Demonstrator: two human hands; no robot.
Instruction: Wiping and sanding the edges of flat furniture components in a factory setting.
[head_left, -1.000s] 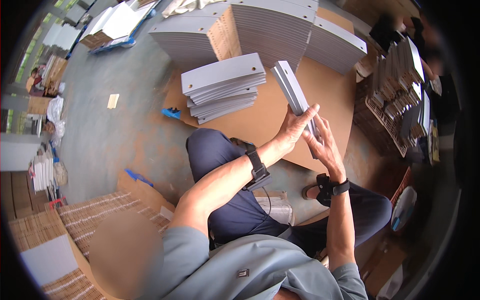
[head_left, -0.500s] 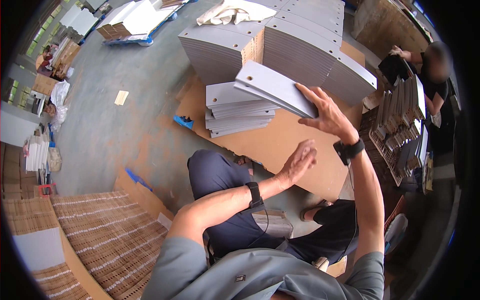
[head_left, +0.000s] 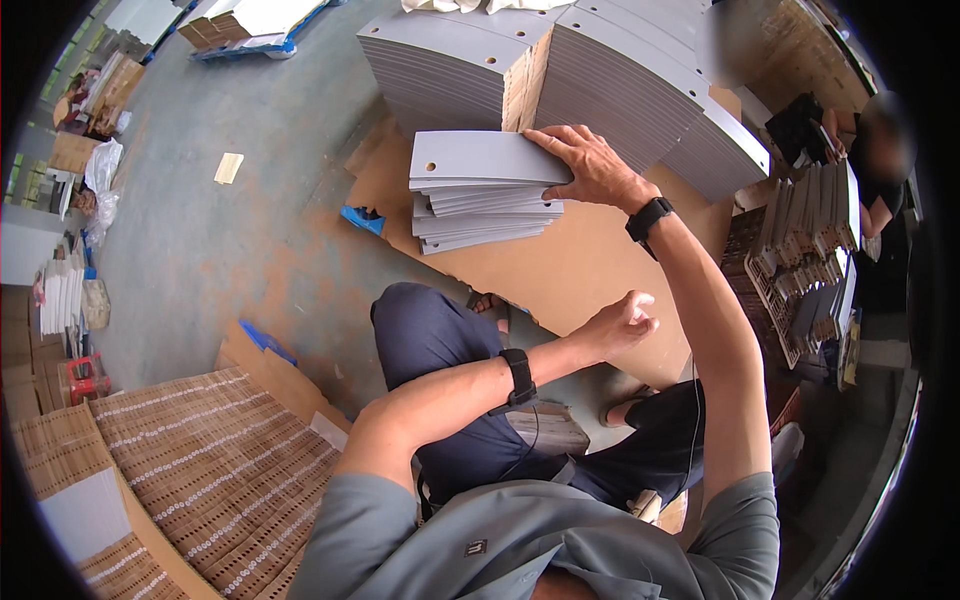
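Note:
My right hand (head_left: 590, 168) grips the right end of the top grey panels (head_left: 480, 155), fingers over the upper face and thumb at the near edge. These panels lie flat on a low, uneven stack of similar grey panels (head_left: 485, 222); round holes show near some panel ends. A brown cardboard sheet (head_left: 600, 270) lies under the stack. My left hand (head_left: 625, 325) hovers over the sheet's near part, apart from the stack, fingers curled in with nothing visible in them. Black bands circle both my wrists.
Tall stacks of grey panels (head_left: 620, 75) stand behind the low one. At right, a person (head_left: 880, 170) is beside a rack of upright boards (head_left: 805, 220). Brown slotted pieces (head_left: 220, 460) fill a cardboard box at lower left. A loaded blue pallet (head_left: 250, 48) stands far left.
My right hand has moved left and brought the tilted grey panels down flat onto the low stack. My left hand has shifted slightly right and nearer me, its fingers more curled.

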